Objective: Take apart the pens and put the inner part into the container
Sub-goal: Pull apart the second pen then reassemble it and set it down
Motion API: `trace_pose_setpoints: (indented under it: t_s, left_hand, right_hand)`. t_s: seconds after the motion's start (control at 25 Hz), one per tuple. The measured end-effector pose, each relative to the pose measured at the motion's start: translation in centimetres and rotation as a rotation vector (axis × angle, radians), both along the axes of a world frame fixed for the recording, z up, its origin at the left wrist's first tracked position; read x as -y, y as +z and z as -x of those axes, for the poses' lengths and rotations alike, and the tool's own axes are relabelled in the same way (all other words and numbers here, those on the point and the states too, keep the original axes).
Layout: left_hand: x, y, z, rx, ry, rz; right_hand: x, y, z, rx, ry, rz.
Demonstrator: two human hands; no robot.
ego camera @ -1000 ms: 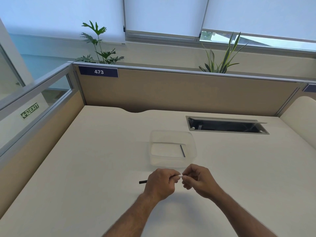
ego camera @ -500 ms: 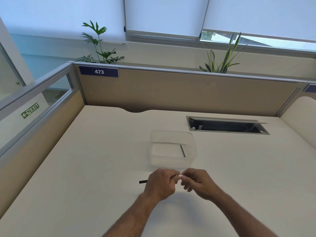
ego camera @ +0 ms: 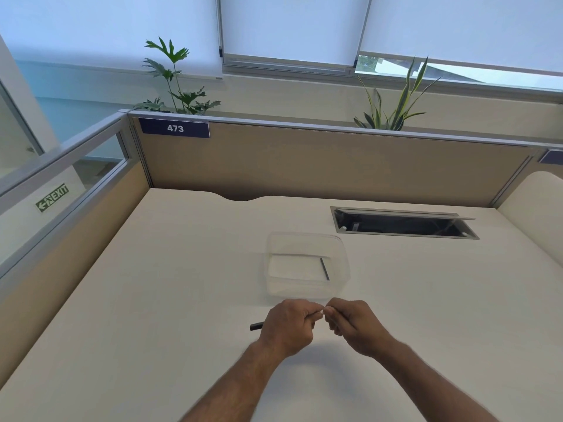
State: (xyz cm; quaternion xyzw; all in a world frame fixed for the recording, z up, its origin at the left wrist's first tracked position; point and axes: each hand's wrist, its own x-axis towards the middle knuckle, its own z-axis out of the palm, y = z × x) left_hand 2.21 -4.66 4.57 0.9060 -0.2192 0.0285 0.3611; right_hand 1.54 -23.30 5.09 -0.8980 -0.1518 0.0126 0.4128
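My left hand (ego camera: 288, 325) is closed around a pen (ego camera: 256, 326); only its dark end sticks out to the left of the fist, and a white end shows between the hands. My right hand (ego camera: 353, 325) pinches that white end with thumb and fingers. Both hands hover just above the desk, close in front of a clear plastic container (ego camera: 307, 239). A thin dark inner part (ego camera: 324, 268) lies at the right side of the container's floor.
The cream desk (ego camera: 152, 300) is bounded by beige partitions behind and to the left. An open cable tray slot (ego camera: 402, 225) sits at the back right. Two plants stand beyond the partition.
Both hands have stayed nearly in place, with the right hand's fingers shifting slightly at the pen's white end. The container is unmoved.
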Motion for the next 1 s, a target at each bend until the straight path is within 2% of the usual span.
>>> trace_pose_setpoints:
  t_s: [0.36, 1.0]
  left_hand:
    - [-0.1, -0.3, -0.3, 0.152, -0.023, -0.059]
    - [-0.1, -0.1, -0.4, 0.259, -0.003, -0.032]
  right_hand:
    - [-1.2, 0.0, 0.5, -0.052, -0.120, -0.101]
    - [-2.3, 0.7, 0.7, -0.168, -0.201, -0.161]
